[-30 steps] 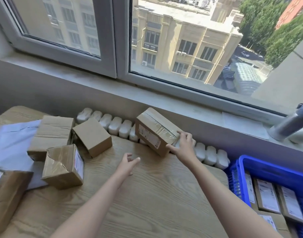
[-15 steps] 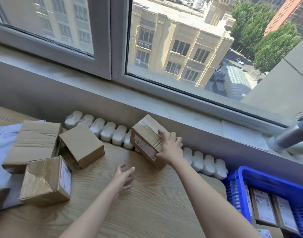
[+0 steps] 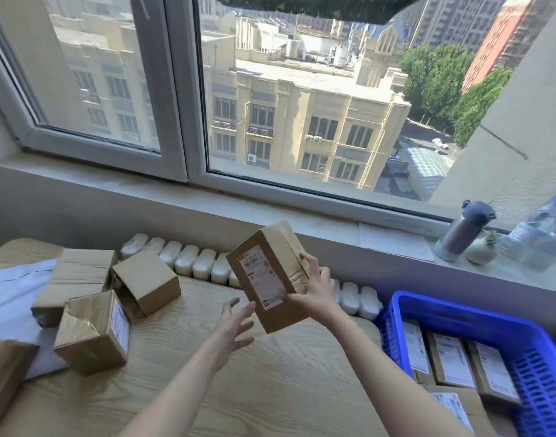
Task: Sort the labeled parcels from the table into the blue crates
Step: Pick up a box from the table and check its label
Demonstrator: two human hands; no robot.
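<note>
Bright daylight is pouring in through the window [image 3: 301,105], bleaching the buildings outside and lighting the bench [image 3: 270,389] evenly. Only soft, short shadows are falling beside the boxes [image 3: 90,332]. The wide-angle lens is bowing the window frame [image 3: 175,121] towards the edges. The plastic bottle [image 3: 544,231] at far right is smearing into blur.

Matt cardboard parcel [image 3: 272,280], light wood-grain table [image 3: 270,389], blue plastic crate [image 3: 459,313]

**One parcel [image 3: 270,275] held over the table [image 3: 270,389]**

The right hand [image 3: 314,291] grips the tilted parcel, label facing the camera. Just left of the parcel, the left hand [image 3: 232,326] hovers with fingers spread. Further left lie cardboard boxes [image 3: 92,332]. To the parcel's right sits the blue crate [image 3: 459,307].
</note>
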